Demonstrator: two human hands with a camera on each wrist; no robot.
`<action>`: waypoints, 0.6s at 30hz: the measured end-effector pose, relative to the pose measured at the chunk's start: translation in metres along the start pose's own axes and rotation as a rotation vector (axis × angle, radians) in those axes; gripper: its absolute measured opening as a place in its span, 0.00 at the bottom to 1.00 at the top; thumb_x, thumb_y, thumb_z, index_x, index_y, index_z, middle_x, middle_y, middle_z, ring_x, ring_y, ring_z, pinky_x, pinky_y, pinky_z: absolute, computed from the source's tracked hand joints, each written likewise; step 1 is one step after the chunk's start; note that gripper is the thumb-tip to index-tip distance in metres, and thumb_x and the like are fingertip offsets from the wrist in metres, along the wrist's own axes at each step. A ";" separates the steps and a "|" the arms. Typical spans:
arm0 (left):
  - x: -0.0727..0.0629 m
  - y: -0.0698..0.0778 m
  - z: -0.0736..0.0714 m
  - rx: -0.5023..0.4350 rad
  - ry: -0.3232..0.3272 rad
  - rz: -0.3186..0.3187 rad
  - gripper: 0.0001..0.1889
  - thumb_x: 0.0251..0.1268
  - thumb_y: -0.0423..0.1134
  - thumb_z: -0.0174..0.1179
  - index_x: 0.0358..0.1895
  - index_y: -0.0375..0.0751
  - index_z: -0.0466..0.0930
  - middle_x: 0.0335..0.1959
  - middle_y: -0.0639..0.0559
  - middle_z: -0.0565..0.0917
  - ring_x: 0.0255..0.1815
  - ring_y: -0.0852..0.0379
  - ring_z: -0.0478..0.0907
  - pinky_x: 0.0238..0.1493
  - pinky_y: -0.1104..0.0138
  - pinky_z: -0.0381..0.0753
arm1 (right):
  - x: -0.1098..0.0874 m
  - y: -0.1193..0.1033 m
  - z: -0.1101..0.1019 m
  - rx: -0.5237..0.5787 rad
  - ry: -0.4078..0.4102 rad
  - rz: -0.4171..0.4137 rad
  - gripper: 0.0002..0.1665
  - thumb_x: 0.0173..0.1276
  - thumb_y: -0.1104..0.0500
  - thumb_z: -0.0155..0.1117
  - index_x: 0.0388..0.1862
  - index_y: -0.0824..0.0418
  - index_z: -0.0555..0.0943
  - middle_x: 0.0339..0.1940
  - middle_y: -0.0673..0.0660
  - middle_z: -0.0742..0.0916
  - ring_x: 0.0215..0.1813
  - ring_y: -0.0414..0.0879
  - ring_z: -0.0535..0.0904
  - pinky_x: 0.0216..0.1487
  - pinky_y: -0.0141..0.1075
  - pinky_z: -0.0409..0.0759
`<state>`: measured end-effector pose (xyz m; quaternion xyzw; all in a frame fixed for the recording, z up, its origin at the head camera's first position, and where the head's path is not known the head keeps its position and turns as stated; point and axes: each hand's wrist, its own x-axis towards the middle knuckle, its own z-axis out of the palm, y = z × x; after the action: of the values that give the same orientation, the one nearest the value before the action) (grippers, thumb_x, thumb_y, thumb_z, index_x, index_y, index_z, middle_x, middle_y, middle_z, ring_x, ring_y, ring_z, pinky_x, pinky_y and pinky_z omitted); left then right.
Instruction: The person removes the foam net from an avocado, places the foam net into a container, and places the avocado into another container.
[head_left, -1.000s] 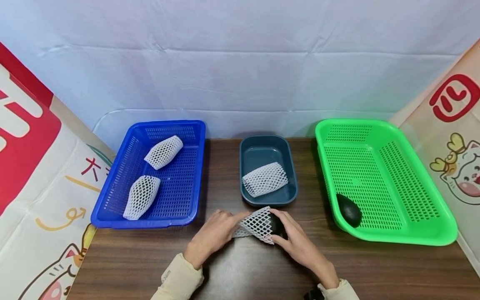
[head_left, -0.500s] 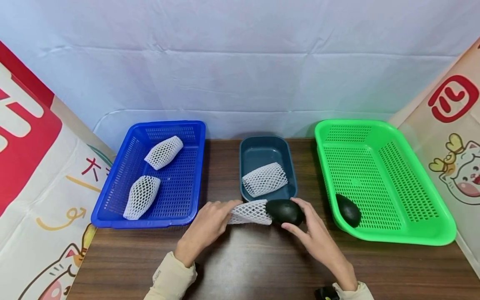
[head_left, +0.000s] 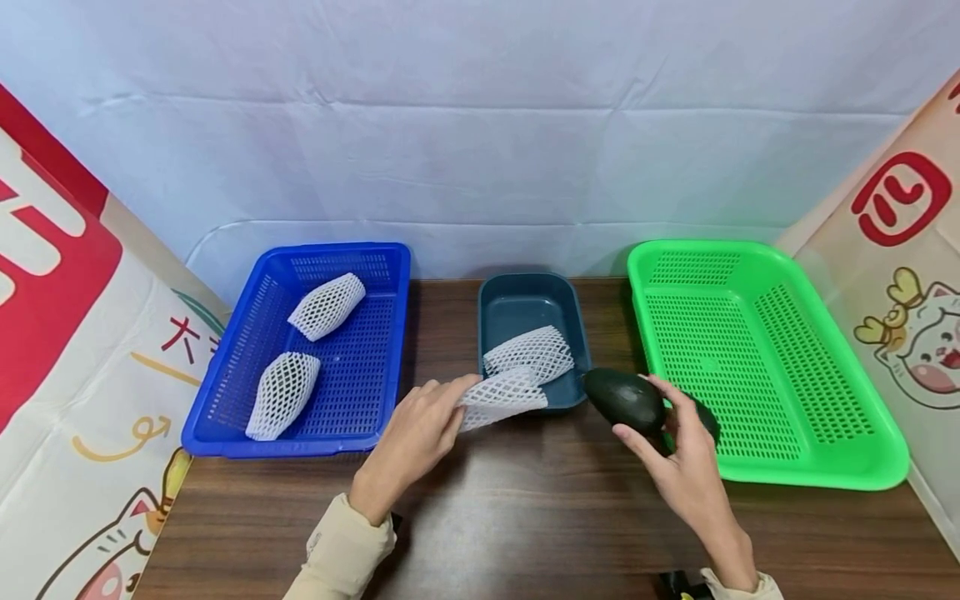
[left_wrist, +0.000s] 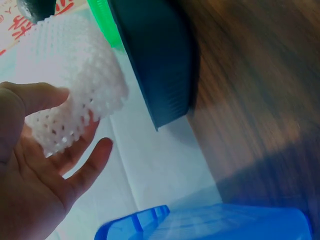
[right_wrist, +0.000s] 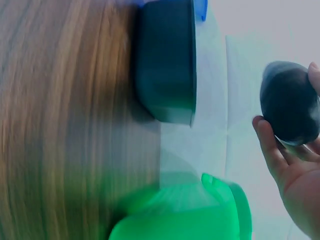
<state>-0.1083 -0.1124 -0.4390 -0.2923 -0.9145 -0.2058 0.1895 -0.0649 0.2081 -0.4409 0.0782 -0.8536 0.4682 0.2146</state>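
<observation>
My left hand [head_left: 416,437] pinches an empty white foam net sleeve [head_left: 506,398] between thumb and fingers, over the near edge of the small dark teal tub [head_left: 525,287]. In the left wrist view the sleeve [left_wrist: 75,85] sags softly from the grip. My right hand [head_left: 690,467] holds a bare dark avocado [head_left: 624,398] in the air between the tub and the green basket [head_left: 817,475]. The right wrist view shows the avocado [right_wrist: 290,102] held by the fingertips. Another sleeve [head_left: 536,352] lies in the tub. Behind the right hand, a second avocado [head_left: 708,421] is partly hidden in the green basket.
On the left stands a blue basket [head_left: 296,448] with two net-wrapped items [head_left: 283,396] in it. All three containers rest on a brown wooden table [head_left: 525,517]. A pale cloth [head_left: 480,150] hangs behind them, and printed panels flank the table.
The avocado has come out of its foam sleeve. My right hand has carried it right, toward the green basket, while my left hand has brought the sleeve up to the tub's edge.
</observation>
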 end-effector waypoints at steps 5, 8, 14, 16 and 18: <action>0.004 0.004 0.004 -0.035 0.061 -0.037 0.22 0.65 0.32 0.59 0.62 0.44 0.76 0.48 0.50 0.88 0.36 0.53 0.80 0.36 0.60 0.78 | 0.002 0.006 -0.012 0.055 0.127 -0.061 0.50 0.47 0.80 0.73 0.71 0.66 0.68 0.63 0.42 0.78 0.50 0.25 0.78 0.49 0.14 0.73; 0.006 0.006 0.007 -0.039 0.098 -0.058 0.22 0.64 0.33 0.60 0.63 0.43 0.75 0.47 0.48 0.88 0.36 0.52 0.80 0.37 0.60 0.78 | 0.003 0.012 -0.023 0.029 0.181 -0.088 0.47 0.47 0.78 0.74 0.70 0.67 0.70 0.62 0.39 0.77 0.48 0.25 0.78 0.48 0.14 0.72; 0.013 0.008 0.014 -0.051 0.136 -0.093 0.21 0.65 0.33 0.59 0.61 0.40 0.73 0.40 0.46 0.85 0.37 0.52 0.77 0.38 0.60 0.76 | 0.005 0.023 -0.043 -0.074 0.287 -0.035 0.44 0.47 0.75 0.76 0.67 0.65 0.75 0.58 0.35 0.76 0.48 0.24 0.76 0.47 0.13 0.70; 0.015 0.009 0.015 -0.060 0.147 -0.100 0.19 0.65 0.33 0.59 0.59 0.40 0.74 0.39 0.46 0.84 0.36 0.52 0.76 0.38 0.61 0.76 | 0.005 0.026 -0.049 -0.108 0.312 0.003 0.44 0.47 0.75 0.76 0.67 0.63 0.75 0.57 0.34 0.76 0.47 0.22 0.75 0.46 0.12 0.70; 0.016 0.009 0.016 -0.069 0.156 -0.101 0.17 0.65 0.32 0.59 0.57 0.39 0.75 0.39 0.46 0.84 0.36 0.52 0.75 0.38 0.61 0.76 | 0.006 0.029 -0.054 -0.150 0.333 0.043 0.45 0.47 0.74 0.76 0.67 0.61 0.75 0.55 0.32 0.75 0.44 0.21 0.74 0.45 0.12 0.69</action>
<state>-0.1187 -0.0909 -0.4425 -0.2352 -0.9029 -0.2686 0.2395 -0.0637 0.2695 -0.4353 -0.0351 -0.8403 0.4141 0.3481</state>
